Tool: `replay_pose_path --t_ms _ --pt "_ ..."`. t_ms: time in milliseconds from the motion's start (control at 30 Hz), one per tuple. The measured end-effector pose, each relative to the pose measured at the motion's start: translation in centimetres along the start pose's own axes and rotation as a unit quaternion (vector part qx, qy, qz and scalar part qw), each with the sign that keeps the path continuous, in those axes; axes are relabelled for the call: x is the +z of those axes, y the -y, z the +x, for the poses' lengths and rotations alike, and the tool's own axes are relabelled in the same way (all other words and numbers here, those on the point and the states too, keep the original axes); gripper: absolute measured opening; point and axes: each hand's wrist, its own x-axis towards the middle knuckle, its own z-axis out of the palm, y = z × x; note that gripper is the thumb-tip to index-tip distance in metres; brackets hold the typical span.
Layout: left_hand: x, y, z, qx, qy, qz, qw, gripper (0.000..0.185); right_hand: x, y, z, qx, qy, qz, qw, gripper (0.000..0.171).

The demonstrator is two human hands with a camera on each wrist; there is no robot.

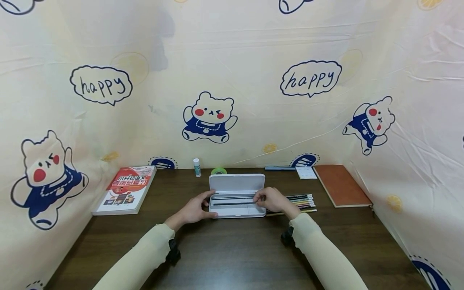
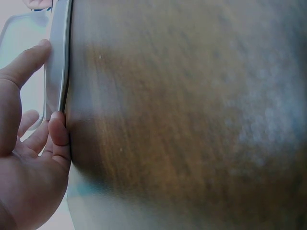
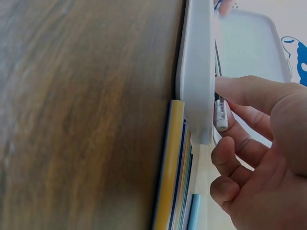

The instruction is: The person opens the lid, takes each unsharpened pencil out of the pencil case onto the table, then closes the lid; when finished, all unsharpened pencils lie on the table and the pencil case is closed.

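Observation:
A white pencil case (image 1: 237, 183) lies on the table with its lid raised at the back. My left hand (image 1: 195, 207) grips its left end, thumb on the front wall and fingers around the corner. Over the right part of the tray, my right hand (image 1: 273, 200) pinches a dark pencil (image 3: 220, 115) near its white eraser end, between thumb and fingers. The pencil lies lengthwise in the tray, and another dark pencil (image 1: 226, 197) shows behind it. Several loose pencils (image 1: 306, 204) lie beside the case's right end, partly hidden under my right hand and wrist.
At the left lies a red and white book (image 1: 125, 189). A glue stick (image 1: 197, 167) stands at the back, near a green tape roll (image 1: 218, 171). Back right are a blue strip-like object (image 1: 280, 168), a white card (image 1: 306, 172) and a brown notebook (image 1: 342, 185). Printed cloth surrounds the table.

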Motion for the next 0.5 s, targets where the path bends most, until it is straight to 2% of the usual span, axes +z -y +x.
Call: replay_pose_path --t_ms 200,500 --pt "0.0 0.0 0.0 -0.001 0.001 0.002 1.0 0.091 -1.0 -0.4 -0.7 -0.018 -0.009 0.023 1.0 0.01" --pt "0.0 0.0 0.1 0.002 0.005 0.006 1.0 0.093 -2.8 -2.4 -2.3 -0.04 -0.015 0.048 0.998 0.008"
